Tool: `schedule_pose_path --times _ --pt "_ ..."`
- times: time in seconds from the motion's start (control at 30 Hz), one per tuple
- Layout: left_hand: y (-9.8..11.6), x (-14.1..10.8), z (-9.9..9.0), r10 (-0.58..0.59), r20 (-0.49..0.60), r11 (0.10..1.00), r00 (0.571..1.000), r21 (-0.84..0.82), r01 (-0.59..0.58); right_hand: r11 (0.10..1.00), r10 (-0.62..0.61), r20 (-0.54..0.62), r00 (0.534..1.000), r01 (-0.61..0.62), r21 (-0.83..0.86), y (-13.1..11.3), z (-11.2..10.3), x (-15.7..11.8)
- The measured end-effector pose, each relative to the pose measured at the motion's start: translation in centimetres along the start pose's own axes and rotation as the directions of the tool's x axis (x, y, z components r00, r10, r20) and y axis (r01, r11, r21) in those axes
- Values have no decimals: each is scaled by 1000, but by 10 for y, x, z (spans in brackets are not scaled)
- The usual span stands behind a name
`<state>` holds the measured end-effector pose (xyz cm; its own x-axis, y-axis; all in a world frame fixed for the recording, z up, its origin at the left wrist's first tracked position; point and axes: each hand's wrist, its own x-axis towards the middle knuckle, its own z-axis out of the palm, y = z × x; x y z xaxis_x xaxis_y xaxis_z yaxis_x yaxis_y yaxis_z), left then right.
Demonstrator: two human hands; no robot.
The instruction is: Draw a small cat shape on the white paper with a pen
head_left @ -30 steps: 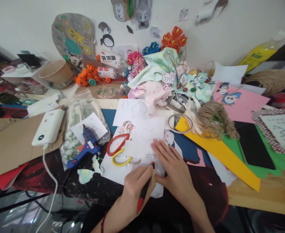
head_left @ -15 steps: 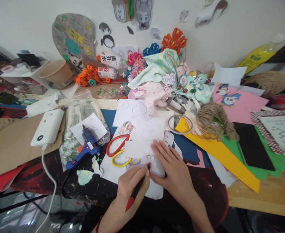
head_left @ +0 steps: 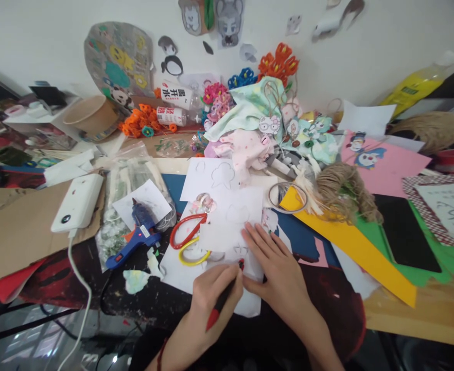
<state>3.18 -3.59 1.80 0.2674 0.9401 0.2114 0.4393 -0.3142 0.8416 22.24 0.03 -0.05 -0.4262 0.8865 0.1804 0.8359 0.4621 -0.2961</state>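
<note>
My left hand (head_left: 211,299) is closed around a red and black pen (head_left: 220,305), its tip down on white paper near the front edge of the table. Flat on the right part of the same paper (head_left: 230,234) lies my right hand (head_left: 277,268), fingers spread. Faint pencil lines show on the paper between and above the hands. Behind it, another white sheet (head_left: 196,180) bears a drawn cloud-like outline. Left of the paper are scissors with a red handle loop (head_left: 180,232) and a yellow one; their blades are hidden under paper.
A blue glue gun (head_left: 144,232) and a white power bank (head_left: 78,201) with a cable lie at left. At right are a yellow strip (head_left: 354,247), twine (head_left: 338,190), a metal-rimmed ring (head_left: 306,198) and a black phone (head_left: 410,232). Fabric and yarn flowers are piled behind.
My left hand and the pen have shifted slightly to the right, closer to my right hand. My right hand stays flat on the paper.
</note>
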Motion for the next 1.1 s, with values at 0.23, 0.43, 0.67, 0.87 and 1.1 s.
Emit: schedule_pose_path --times 0.23,0.43,0.67,0.87,1.1 --pt "4 3 -1 8 -8 1000 1000 9 -8 999 18 19 1000 -19 30 0 0 -1" --pt "0 5 2 29 -45 1000 999 -11 -30 1000 15 19 1000 -15 18 1 0 -1" --pt "5 4 -2 2 0 999 1000 -38 -2 1000 8 5 1000 -8 4 0 -1 -1" --pt "-1 5 4 22 -80 1000 997 -8 -23 1000 1 -16 1000 -1 -6 0 0 -2" --pt "8 5 4 9 -42 1000 999 -2 -9 1000 7 -8 1000 -7 5 0 0 -1"
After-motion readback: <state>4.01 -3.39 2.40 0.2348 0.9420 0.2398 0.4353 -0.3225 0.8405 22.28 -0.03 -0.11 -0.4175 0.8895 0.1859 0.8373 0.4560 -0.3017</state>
